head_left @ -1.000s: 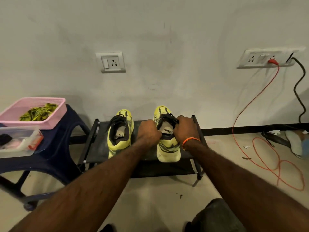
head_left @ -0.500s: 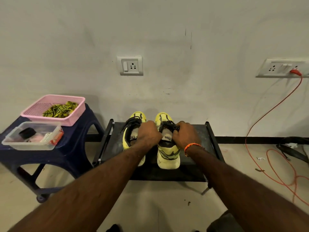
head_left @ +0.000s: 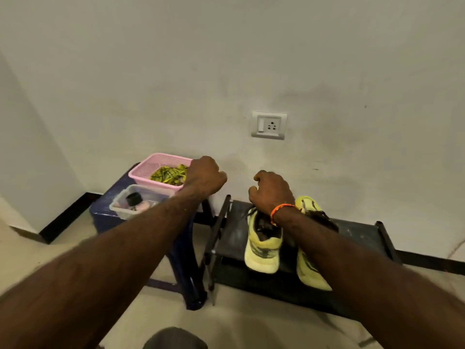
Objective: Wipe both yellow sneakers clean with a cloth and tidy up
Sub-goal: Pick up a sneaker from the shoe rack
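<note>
1. Sneakers first: the left yellow sneaker [head_left: 263, 250] and the right yellow sneaker [head_left: 310, 273] sit side by side on a low black rack [head_left: 357, 238], heels toward the person and toes toward the wall. The right arm covers part of the right one.
2. A dark blue stool [head_left: 186, 250] stands just beside the rack, on its left.
3. A clear box [head_left: 120, 209] sits on the stool with a black-capped bottle [head_left: 133, 199] inside it.
4. The right hand [head_left: 271, 191] is up above the left sneaker. Its fingers are curled in and it holds nothing. An orange band [head_left: 279, 211] goes around its wrist.
5. The left hand [head_left: 205, 176] is over the stool, at the edge of the pink basket [head_left: 148, 167]. Its fingers are curled down too, and I cannot tell if they hold anything.
6. A green and yellow cloth [head_left: 167, 173] lies bunched in the pink basket, behind the clear box.
7. A white wall socket [head_left: 269, 125] is on the wall at the back.
</note>
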